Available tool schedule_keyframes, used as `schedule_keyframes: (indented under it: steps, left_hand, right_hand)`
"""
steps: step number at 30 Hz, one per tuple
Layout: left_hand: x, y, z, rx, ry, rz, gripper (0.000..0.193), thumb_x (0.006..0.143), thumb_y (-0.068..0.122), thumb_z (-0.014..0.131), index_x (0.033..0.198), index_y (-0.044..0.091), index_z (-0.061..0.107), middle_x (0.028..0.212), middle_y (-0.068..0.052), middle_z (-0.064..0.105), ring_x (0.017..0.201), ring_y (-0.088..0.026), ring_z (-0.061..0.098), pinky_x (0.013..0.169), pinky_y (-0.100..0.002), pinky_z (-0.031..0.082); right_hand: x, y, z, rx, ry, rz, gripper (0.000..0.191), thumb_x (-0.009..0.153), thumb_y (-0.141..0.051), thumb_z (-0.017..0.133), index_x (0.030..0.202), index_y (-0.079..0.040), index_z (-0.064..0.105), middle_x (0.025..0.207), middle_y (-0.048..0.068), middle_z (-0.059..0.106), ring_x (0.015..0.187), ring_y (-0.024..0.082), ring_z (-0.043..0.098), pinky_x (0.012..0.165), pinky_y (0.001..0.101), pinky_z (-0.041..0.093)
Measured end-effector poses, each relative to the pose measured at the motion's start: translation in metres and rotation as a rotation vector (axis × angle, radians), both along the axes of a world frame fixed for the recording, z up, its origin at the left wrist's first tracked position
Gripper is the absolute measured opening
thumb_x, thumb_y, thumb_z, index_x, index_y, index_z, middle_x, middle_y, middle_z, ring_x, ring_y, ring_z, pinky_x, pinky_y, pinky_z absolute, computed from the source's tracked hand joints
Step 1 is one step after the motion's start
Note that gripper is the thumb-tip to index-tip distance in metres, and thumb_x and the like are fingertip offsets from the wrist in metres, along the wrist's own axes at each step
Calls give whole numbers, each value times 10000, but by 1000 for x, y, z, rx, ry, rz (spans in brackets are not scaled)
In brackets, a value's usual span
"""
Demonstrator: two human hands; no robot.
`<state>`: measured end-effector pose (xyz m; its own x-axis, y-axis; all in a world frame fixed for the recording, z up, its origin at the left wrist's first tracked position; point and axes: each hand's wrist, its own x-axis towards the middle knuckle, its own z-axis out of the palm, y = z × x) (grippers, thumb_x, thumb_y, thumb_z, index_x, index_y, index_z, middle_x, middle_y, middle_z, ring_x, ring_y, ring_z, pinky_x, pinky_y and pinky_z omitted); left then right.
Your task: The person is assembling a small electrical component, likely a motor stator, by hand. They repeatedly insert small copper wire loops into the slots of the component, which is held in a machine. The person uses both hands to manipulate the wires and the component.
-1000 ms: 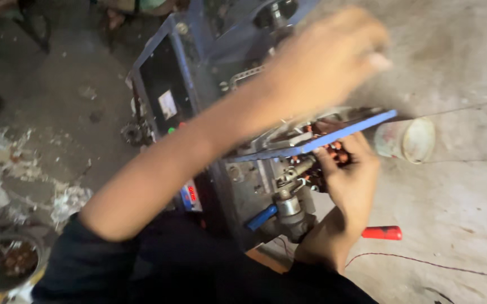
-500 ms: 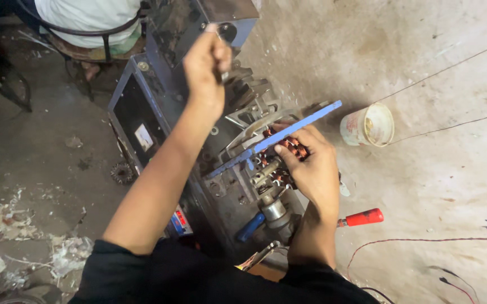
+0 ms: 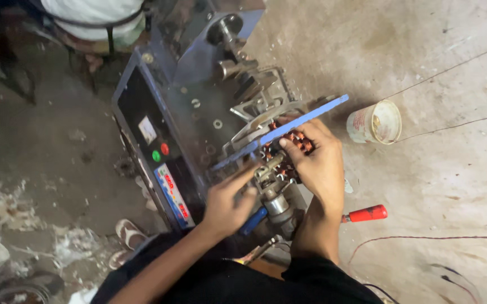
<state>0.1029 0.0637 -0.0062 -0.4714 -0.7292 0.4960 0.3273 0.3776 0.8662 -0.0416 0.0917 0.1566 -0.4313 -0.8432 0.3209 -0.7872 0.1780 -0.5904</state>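
A dark blue winding machine [image 3: 181, 107] stands on the concrete floor in front of me. A copper-wound armature [image 3: 289, 147] sits clamped at its near end, under a blue flat bar [image 3: 288, 128]. My right hand [image 3: 313, 163] wraps around the armature's windings from the right. My left hand [image 3: 229, 200] rests by the metal shaft [image 3: 274, 197] below the armature, index finger stretched toward it, holding nothing that I can see. A blue handle [image 3: 253, 220] pokes out just under the left hand.
A white plastic cup [image 3: 375, 122] lies on the floor to the right. A red-handled tool [image 3: 365, 214] lies near my right forearm. Thin wires [image 3: 451, 67] cross the floor. Another person sits on a stool [image 3: 94, 19] behind the machine. Debris [image 3: 7, 225] litters the left.
My left hand came down from the top of the machine to the shaft beside the armature. My right hand stayed on the armature. The camera view shifted.
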Motion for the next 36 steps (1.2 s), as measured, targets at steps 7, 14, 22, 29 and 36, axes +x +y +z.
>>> schedule_keyframes:
  steps: [7, 14, 22, 29, 36]
  left_hand:
    - [-57, -9, 6, 236, -38, -76, 699, 862, 89, 662, 1511, -7, 419, 1363, -274, 625, 1272, -423, 615, 1075, -437, 483]
    - [-55, 3, 19, 272, 51, 33, 603, 910, 194, 801, 1397, -48, 538, 1328, -218, 656, 1224, -286, 652, 1023, -379, 514]
    - [-61, 7, 33, 621, 279, -128, 455, 893, 45, 774, 1324, -28, 646, 1125, -57, 759, 1004, -63, 681, 881, -227, 563]
    - [-62, 5, 24, 650, 225, -132, 488, 872, 43, 783, 1333, -17, 632, 1128, -57, 760, 994, -84, 713, 870, -240, 589]
    - [-62, 2, 13, 549, 174, -100, 539, 861, 71, 799, 1359, 8, 604, 1153, -77, 763, 1009, -83, 728, 867, -257, 605]
  right_hand:
    - [6, 3, 3, 5, 41, 5, 357, 816, 33, 765, 1161, -58, 743, 1159, 116, 743, 1034, 230, 727, 917, 320, 540]
    - [5, 7, -2, -10, 87, 16, 361, 821, 25, 769, 1172, -55, 744, 1116, 126, 755, 992, 236, 744, 890, 322, 552]
    - [-8, 17, -21, -86, 168, -15, 360, 819, -6, 820, 1164, 4, 716, 1209, 159, 738, 1070, 259, 747, 939, 330, 565]
    - [-12, 24, -41, -158, 171, 14, 377, 849, 5, 812, 1209, 6, 701, 1253, 161, 716, 1164, 276, 710, 1012, 345, 546]
    - [-16, 26, -54, -192, 122, -15, 423, 848, -3, 823, 1242, 9, 670, 1287, 160, 698, 1170, 255, 696, 1026, 341, 542]
